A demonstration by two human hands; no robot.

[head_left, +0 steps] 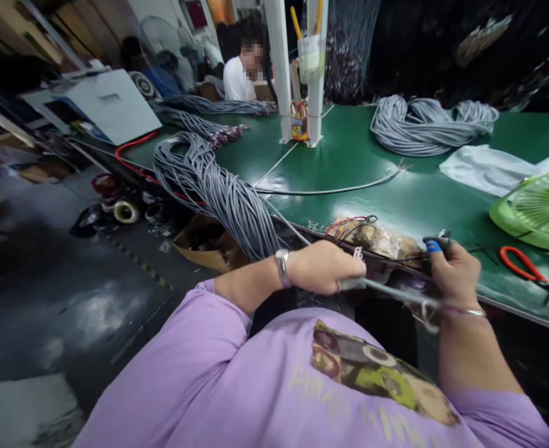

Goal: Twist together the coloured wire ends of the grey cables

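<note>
My left hand (pixel 326 266) is closed around a grey cable (pixel 386 289) at the near edge of the green table (pixel 349 155). The cable runs from that hand to my right hand (pixel 451 272), which is closed on a small dark tool (pixel 437 244) with a blue band on one finger. A thick bundle of grey cables (pixel 218 186) hangs over the table's left edge, just left of my left wrist. A plastic bag of small parts with red wires (pixel 377 236) lies on the table right behind my hands.
A second coil of grey cables (pixel 423 127) lies far right, with white plastic sheets (pixel 489 168), a green fan (pixel 539 208) and orange-handled scissors (pixel 519 264). White posts (pixel 278 68) stand mid-table. A person in white (pixel 239 74) sits at the far end. Tape rolls (pixel 125 211) lie on the floor.
</note>
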